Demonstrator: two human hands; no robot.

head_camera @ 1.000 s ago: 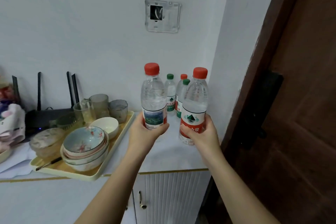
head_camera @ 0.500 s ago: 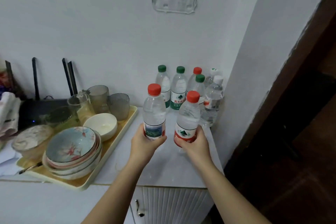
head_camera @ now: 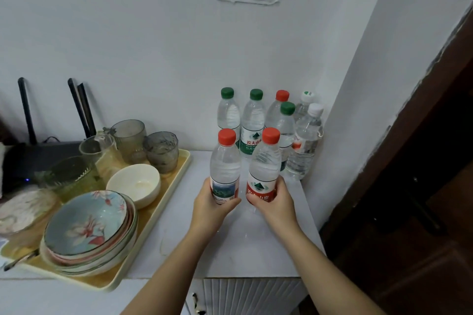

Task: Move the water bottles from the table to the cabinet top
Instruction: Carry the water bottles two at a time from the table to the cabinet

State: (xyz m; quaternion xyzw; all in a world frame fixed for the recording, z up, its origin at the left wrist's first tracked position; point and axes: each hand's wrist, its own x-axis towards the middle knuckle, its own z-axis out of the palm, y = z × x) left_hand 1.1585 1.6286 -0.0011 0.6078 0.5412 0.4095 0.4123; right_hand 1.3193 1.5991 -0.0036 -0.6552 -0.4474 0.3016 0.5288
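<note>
My left hand (head_camera: 210,208) grips a red-capped water bottle with a blue landscape label (head_camera: 224,167) around its lower part. My right hand (head_camera: 275,206) grips a second red-capped bottle with a red label (head_camera: 263,169), and the two bottles stand upright side by side, low over the white cabinet top (head_camera: 256,245); whether their bases touch it is hidden by my hands. Behind them in the corner stands a cluster of several bottles (head_camera: 253,120) with green, red and white caps.
A cream tray (head_camera: 176,179) to the left carries stacked patterned bowls (head_camera: 87,227), a white bowl (head_camera: 134,184) and several glasses (head_camera: 161,151). A black router (head_camera: 38,153) sits behind it. A white wall corner and a dark wooden door (head_camera: 414,199) close the right side.
Both hands have lowered the two bottles toward the cabinet top and brought them closer together, nearer the corner cluster. The view has tilted down and moved closer.
</note>
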